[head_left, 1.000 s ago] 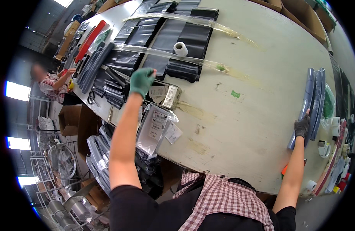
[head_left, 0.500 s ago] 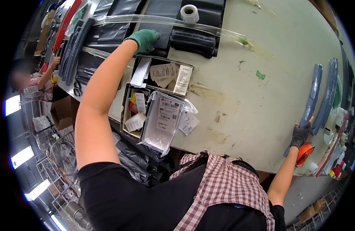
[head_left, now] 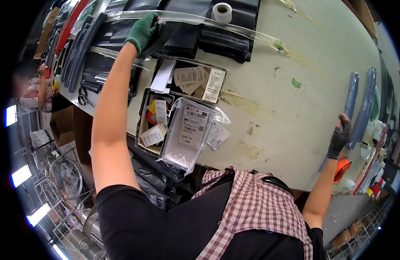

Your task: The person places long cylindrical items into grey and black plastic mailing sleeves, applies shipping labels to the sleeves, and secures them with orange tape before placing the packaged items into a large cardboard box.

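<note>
My left hand (head_left: 143,31), in a green glove, reaches to the far side of the pale table (head_left: 273,112). It grips the edge of a black plastic bag (head_left: 174,37) lying under a long clear plastic strip (head_left: 195,18). My right hand (head_left: 340,138), in a black fingerless glove, is far right at the near end of two long grey-blue strips (head_left: 359,102). Its fingers close on their lower end.
A tape roll (head_left: 221,12) stands on the black bags. Cardboard trays of paper labels (head_left: 189,80) and a clear bag with a label (head_left: 189,130) lie near me. Scissors (head_left: 82,96) lie left, an orange object (head_left: 341,169) right. Another person (head_left: 31,86) works at far left.
My left hand has moved along the black bags and closed on one under the clear strip. My right hand has slid down toward the near end of the grey-blue strips.
</note>
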A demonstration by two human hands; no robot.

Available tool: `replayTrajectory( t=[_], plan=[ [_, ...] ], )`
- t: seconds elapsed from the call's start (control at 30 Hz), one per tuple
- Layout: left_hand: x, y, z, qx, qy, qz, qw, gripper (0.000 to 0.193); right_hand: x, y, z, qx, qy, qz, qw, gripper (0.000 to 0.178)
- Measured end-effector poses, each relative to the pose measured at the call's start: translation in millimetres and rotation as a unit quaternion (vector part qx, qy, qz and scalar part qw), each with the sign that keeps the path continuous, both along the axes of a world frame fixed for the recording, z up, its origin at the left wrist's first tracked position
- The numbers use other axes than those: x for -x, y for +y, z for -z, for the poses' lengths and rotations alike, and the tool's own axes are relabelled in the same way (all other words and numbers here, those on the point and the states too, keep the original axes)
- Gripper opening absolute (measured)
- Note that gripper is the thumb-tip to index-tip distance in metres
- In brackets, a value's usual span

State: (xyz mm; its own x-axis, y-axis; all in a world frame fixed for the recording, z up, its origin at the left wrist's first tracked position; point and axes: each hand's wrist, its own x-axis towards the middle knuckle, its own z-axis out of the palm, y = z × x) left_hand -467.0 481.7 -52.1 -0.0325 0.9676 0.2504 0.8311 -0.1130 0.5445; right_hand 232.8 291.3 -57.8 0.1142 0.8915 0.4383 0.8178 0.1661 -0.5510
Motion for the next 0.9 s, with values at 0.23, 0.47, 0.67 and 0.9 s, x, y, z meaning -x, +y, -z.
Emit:
replayTrajectory(
  t=[0.23, 0.47, 0.67, 0.9],
  plan=[
    [-198, -197, -127, 0.152, -0.288, 0.161, 0.932, 0.041, 207, 43, -79, 0.481, 0.591, -0.217, 0.609, 0.051],
    [-381, -325, -102, 0.245, -0.123, 0.387, 0.88, 0.041, 260, 86, -28, 0.532, 0.398, -0.3, 0.684, 0.042],
    [-423, -327, -79, 0.172, -0.105, 0.423, 0.884, 0.047, 149, 85, -90, 0.21, 0.532, -0.395, 0.719, 0.035],
    [-493, -278, 11, 0.014, -0.105, 0.267, 0.958, 0.036, -37, 83, -46, 0.144, -0.015, 0.006, 0.989, 0.055]
  ],
)
